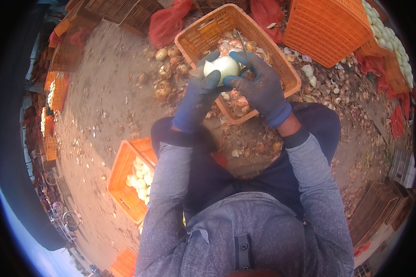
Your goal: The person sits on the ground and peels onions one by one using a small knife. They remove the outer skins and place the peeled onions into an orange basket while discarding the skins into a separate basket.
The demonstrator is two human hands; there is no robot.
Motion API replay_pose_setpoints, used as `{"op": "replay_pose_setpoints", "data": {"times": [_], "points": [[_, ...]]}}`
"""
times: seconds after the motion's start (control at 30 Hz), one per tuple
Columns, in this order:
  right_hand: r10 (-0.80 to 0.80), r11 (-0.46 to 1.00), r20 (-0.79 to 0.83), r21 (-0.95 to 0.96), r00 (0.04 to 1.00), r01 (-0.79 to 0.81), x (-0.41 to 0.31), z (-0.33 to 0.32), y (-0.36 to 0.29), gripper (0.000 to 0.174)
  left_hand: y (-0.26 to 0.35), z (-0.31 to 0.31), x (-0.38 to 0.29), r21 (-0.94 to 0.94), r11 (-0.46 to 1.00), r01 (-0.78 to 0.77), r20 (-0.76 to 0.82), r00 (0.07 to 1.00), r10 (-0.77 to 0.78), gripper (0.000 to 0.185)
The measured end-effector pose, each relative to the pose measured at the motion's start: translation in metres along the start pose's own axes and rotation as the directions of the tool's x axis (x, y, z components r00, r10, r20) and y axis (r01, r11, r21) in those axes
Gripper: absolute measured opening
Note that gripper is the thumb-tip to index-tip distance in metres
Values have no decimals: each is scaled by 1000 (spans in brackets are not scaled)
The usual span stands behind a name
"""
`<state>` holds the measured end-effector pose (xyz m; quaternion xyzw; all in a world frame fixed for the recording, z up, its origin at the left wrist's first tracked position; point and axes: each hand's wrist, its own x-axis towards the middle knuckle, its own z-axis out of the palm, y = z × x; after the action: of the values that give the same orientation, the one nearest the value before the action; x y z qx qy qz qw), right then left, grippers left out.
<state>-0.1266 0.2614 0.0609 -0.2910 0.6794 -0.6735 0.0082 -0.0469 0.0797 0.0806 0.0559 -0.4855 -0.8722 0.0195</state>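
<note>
Between my two gloved hands sits a peeled white onion, above the near side of an orange plastic crate. My left hand grips the onion from its left side, thumb on top. Against its right side press the fingers of my right hand, which also holds a knife with the blade pointing up and away. Inside the crate lie onion skins and scraps. Unpeeled onions rest on the ground left of the crate.
Peeled onions fill part of an orange crate by my left knee. A red mesh bag and an upended orange crate stand beyond. Skins litter the ground. Bicycles stand far left.
</note>
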Motion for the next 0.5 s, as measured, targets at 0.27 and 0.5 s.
{"op": "replay_pose_setpoints", "data": {"times": [0.27,0.5], "points": [[315,928,-23,215,949,-303,2,-6,-11,35,-15,2,4,-216,976,27,0,1000,-28,68],[-38,769,180,-623,983,144,-17,-9,-12,36,-22,-17,11,-387,920,-54,-73,997,28,59]]}}
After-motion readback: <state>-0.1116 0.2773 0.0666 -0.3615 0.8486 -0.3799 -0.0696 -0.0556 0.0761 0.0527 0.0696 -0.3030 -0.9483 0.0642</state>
